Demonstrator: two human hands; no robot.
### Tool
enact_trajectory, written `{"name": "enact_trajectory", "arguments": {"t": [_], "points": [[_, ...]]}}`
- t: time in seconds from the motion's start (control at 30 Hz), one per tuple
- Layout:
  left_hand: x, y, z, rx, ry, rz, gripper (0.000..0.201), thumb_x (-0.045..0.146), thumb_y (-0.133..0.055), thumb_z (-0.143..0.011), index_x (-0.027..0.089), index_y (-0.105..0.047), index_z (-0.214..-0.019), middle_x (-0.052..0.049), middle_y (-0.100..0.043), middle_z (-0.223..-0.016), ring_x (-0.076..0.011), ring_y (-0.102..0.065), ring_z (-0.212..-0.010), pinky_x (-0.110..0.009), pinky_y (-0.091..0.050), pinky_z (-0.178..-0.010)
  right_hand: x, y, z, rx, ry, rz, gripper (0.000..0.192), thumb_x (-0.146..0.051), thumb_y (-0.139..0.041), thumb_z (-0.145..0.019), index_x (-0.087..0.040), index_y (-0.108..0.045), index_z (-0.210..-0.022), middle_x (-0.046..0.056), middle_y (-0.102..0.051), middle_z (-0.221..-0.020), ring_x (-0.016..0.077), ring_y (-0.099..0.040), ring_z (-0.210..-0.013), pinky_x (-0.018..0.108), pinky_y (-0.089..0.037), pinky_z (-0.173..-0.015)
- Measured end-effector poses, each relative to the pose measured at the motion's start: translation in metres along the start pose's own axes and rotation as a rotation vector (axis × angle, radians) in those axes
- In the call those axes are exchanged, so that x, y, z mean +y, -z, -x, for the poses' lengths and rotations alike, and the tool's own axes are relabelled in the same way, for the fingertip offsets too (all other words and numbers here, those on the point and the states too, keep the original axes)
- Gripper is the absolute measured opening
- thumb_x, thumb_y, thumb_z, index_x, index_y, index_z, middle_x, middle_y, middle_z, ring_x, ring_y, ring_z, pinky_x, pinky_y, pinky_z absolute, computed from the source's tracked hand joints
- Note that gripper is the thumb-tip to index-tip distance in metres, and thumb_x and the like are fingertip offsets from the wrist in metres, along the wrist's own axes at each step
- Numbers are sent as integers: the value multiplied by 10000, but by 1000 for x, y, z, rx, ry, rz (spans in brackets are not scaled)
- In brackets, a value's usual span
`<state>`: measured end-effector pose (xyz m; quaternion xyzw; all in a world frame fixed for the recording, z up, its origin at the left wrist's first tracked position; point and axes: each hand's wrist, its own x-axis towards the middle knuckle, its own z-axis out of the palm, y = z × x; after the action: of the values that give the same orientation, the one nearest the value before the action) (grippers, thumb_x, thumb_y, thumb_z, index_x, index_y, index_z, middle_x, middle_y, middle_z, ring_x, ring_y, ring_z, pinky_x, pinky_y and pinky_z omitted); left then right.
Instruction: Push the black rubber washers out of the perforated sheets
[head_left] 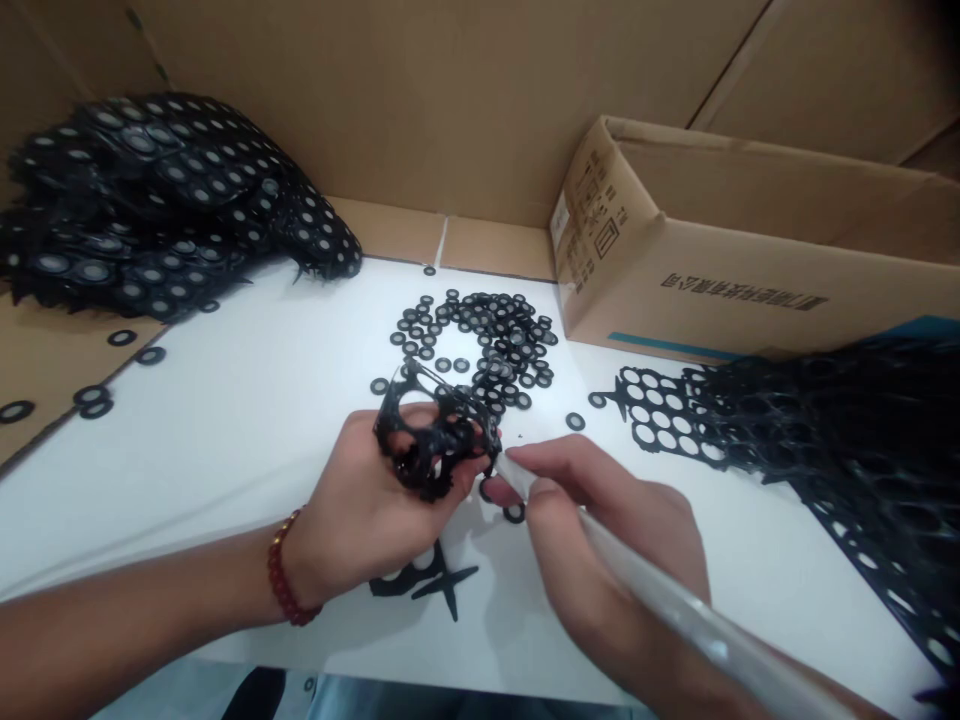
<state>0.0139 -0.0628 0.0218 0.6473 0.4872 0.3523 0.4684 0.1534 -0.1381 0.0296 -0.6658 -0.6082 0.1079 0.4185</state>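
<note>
My left hand (pixel 360 510) is closed around a crumpled black rubber sheet (pixel 431 440), soft and floppy, best pinched near its holes. My right hand (pixel 607 530) grips a white rod (pixel 675 600), its tip at the sheet's edge. Loose rings (pixel 487 335) lie beyond; the cardboard box (pixel 720 270) hides its contents.

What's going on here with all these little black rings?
A person sits at a white table, working with both hands. The left hand grips a crumpled black sheet full of round holes. The right hand holds a pale rod like a pen, its tip touching that sheet. Loose black rings lie heaped just beyond. A stack of sheets with rings in them sits far left, emptied sheets right, beside a cardboard box.
</note>
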Motion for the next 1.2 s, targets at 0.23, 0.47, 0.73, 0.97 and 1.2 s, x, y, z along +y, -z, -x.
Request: {"name": "enact_trajectory", "arguments": {"t": [0.23, 0.47, 0.73, 0.97, 1.2], "points": [[-8, 5, -14, 6, 72, -30, 199, 282, -741, -616, 167, -585, -569, -6, -649, -608, -149, -637, -598, -190, -530, -521, 42, 33, -40, -163, -150, -307, 286, -172, -403, -751, -202, -454, -471, 26, -574, -500, 161, -573, -509, 253, -432, -419], [-5, 7, -15, 11, 6, -31, 222, 275, -743, -615, 176, -554, -555, 24, -592, -563, -117, -583, -543, -182, -507, -512, 66, 25, -47, -392, -278, 603, 269, -369, -474, -790, -204, -482, -578, 27, -559, -509, 164, -499, -411, 255, -301, -366], [-8, 5, -15, -10, -10, -12, 199, 264, -720, -629, 172, -552, -578, 12, -622, -612, -124, -598, -589, -190, -517, -549, 49, 9, -40, -168, -61, 805, 356, -441, -496, -822, -152, -600, -1002, 28, -591, -524, 216, -562, -457, 285, -326, -451], [-9, 5, -13, -72, -26, -8, 185, 223, -701, -645, 160, -541, -576, 26, -577, -590, -112, -577, -580, -179, -497, -521, 24, -11, -25, -381, 67, -31, 160, -272, -521, -858, -194, -604, -969, -11, -659, -715, 112, -612, -623, 219, -467, -569], [1, 9, -16, -146, -47, 16, 274, 183, -700, -634, 165, -462, -499, 55, -480, -525, -76, -470, -505, -174, -455, -491, 28, -14, -26, -337, -154, -337, 139, -210, -490, -851, -168, -619, -824, -21, -606, -590, 96, -555, -514, 207, -450, -484]]}}
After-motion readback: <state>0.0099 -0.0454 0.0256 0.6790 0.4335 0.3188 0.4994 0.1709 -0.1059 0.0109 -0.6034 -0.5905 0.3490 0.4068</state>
